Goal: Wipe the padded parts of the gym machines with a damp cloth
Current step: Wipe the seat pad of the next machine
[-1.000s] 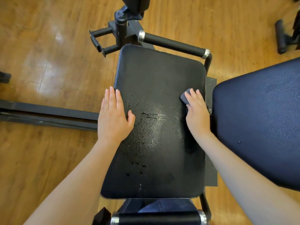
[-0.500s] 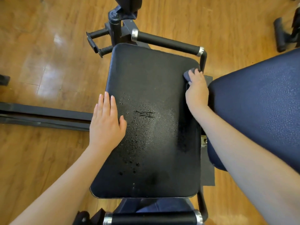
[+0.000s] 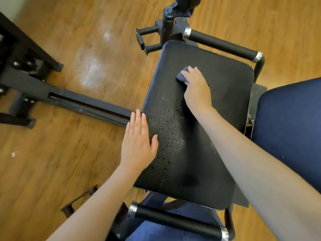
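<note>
A black padded seat [image 3: 217, 119] fills the middle of the head view, with water droplets beaded across its left half. My right hand [image 3: 197, 87] presses a small dark blue cloth [image 3: 181, 76] onto the far middle of the pad; most of the cloth is hidden under my fingers. My left hand [image 3: 139, 143] lies flat with straight fingers on the pad's left edge. A second, dark blue pad [image 3: 291, 127] sits to the right.
Black foam-covered handles run along the far edge [image 3: 220, 45] and the near edge [image 3: 175, 221] of the seat. A dark steel frame rail [image 3: 83, 103] crosses the wooden floor on the left. My jeans show below the seat.
My right hand has slid the cloth leftward from the pad's far right corner to its far middle. The view has shifted, so the seat now sits further right. My left hand stays flat.
</note>
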`<act>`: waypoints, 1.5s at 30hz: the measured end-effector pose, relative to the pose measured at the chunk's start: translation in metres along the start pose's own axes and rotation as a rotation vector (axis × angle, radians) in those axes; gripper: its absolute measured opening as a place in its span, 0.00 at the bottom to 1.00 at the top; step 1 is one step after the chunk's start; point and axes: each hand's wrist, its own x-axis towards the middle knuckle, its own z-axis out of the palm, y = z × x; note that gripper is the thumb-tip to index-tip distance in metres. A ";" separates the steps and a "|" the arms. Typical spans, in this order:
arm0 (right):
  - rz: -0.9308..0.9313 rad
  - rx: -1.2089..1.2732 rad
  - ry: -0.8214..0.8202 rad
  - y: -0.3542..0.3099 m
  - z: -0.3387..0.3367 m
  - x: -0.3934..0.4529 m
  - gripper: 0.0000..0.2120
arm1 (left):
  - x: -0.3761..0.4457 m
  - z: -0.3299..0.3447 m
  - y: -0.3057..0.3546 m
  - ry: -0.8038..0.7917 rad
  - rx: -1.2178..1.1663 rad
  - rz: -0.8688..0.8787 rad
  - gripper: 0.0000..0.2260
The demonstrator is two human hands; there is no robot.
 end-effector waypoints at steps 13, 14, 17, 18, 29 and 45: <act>-0.394 0.043 -0.006 0.009 0.015 -0.045 0.20 | -0.025 0.002 -0.001 -0.001 -0.060 -0.075 0.32; -0.314 0.038 0.036 0.008 0.008 -0.027 0.20 | -0.025 0.003 -0.001 0.008 -0.053 -0.075 0.32; -0.190 -0.051 0.035 -0.005 0.001 0.025 0.19 | -0.026 0.006 -0.002 0.007 -0.052 -0.077 0.32; -0.171 -0.066 0.021 -0.009 0.004 0.035 0.19 | -0.026 0.006 -0.002 0.006 -0.052 -0.078 0.31; -0.557 -0.081 -0.172 -0.014 0.041 -0.101 0.20 | -0.026 0.007 0.000 0.016 -0.032 -0.075 0.30; -0.195 -0.053 -0.057 -0.043 0.032 0.024 0.20 | -0.027 0.010 -0.002 0.045 -0.045 -0.071 0.32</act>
